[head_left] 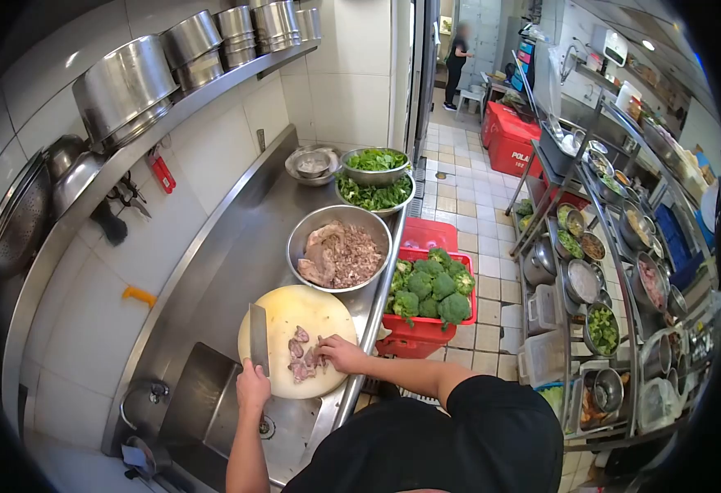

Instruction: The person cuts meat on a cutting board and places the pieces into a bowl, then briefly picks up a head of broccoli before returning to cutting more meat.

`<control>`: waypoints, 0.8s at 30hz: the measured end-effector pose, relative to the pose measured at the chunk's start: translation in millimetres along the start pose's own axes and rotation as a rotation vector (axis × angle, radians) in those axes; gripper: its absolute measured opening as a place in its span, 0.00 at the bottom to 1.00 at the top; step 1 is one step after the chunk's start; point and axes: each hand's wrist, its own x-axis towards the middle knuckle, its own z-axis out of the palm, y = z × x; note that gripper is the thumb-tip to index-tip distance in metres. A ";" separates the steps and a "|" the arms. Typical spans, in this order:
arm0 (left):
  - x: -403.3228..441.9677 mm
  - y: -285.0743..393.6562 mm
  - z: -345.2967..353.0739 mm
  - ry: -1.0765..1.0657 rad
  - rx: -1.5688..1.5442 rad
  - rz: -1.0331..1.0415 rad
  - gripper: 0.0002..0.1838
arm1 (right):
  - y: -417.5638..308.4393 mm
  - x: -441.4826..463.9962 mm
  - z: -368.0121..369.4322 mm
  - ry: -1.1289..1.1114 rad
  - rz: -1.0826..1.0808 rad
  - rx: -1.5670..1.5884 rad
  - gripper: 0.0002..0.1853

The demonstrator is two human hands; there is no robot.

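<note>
My left hand (252, 384) is wrapped round the handle of a cleaver (259, 338), whose broad blade stands over the left part of a round, pale cutting board (328, 308). Several small pieces of raw pinkish meat (300, 361) lie near the middle of the board. Fingers of my right hand (342, 354) are bent down onto the right edge of these pieces; the fingertips are partly hidden among them. Just behind the board, a large steel bowl (295, 255) contains chopped meat and some bigger pieces.
The board lies across a steel sink (200, 386). Bowls of leafy greens (377, 197) stand at the counter's far end. Broccoli (433, 287) fills a red crate beside the counter. Pots (126, 86) line the left shelf. A loaded rack (566, 329) stands right; a person (456, 66) is far back.
</note>
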 end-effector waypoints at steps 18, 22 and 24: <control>4.7 2.4 20.4 -0.098 0.162 -0.131 0.19 | -3.5 1.0 0.2 0.038 0.017 0.001 0.14; 2.9 7.7 24.3 -0.094 0.150 -0.173 0.18 | -1.3 4.3 -7.2 -0.053 -0.034 -0.084 0.17; 1.3 11.8 24.8 -0.090 0.154 -0.201 0.17 | 0.8 12.1 -13.8 -0.152 -0.081 -0.174 0.22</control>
